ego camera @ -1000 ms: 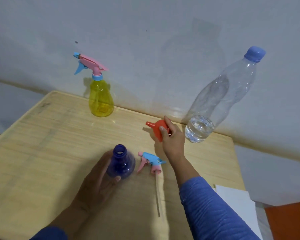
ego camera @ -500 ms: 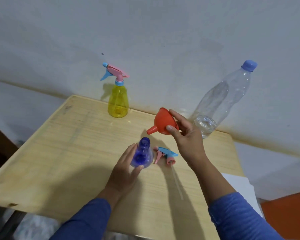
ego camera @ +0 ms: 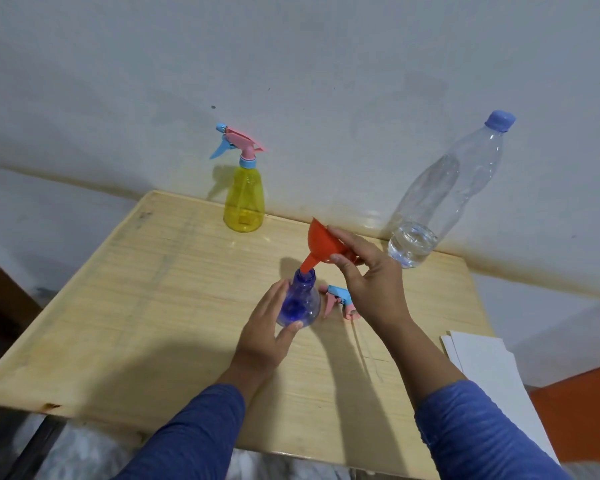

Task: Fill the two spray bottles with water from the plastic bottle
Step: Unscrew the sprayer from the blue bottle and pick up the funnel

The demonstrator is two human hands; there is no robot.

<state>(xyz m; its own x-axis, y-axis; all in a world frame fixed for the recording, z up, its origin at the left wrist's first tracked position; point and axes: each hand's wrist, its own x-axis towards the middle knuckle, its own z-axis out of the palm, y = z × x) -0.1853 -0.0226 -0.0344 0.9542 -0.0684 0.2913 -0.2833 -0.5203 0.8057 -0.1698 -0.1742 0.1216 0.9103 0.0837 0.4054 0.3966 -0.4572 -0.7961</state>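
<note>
Blue spray bottle, uncapped, upright mid-table, cupped by left hand. Orange funnel pinched in right hand, spout tilted at bottle mouth. Plastic bottle at far right edge; yellow spray bottle at far edge.

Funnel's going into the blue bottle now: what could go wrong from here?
The orange funnel is tilted, with only its spout tip at the blue spray bottle mouth; it may slip out. The plastic bottle is still capped, and freeing the right hand to open it leaves the funnel unsupported.

Loose spray head partly behind right hand, white sheets partly behind right sleeve
</note>
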